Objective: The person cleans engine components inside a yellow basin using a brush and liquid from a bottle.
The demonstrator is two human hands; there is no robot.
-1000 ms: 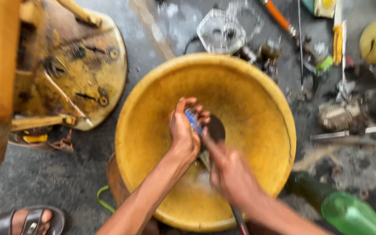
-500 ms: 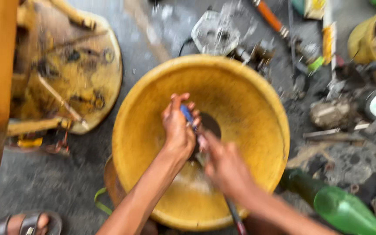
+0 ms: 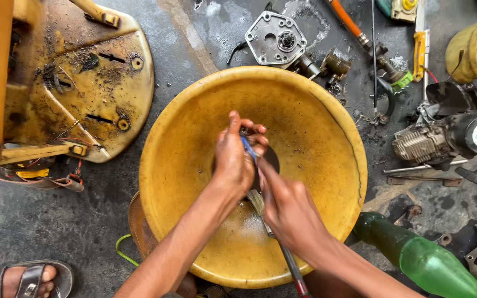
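The yellow basin [image 3: 194,138] has bare room all round inside; engine parts [image 3: 437,143] crowd its right.

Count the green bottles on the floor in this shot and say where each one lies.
1. A single green bottle lies on its side at the lower right, just outside the rim of the yellow basin, beside the right forearm. Others may be hidden among the clutter or out of frame.

We see a mustard-yellow basin [image 3: 183,149] stained brown around our fingers [image 3: 252,132], which pinch a blue piece [image 3: 248,148]. Beside our right hand [image 3: 285,207] shows a pale-bristled brush [image 3: 258,201] with a dark and red handle. Right of the fingers lies a green bottle [image 3: 420,256]; beyond them, an orange-handled tool [image 3: 346,19] on grey floor [image 3: 56,221].
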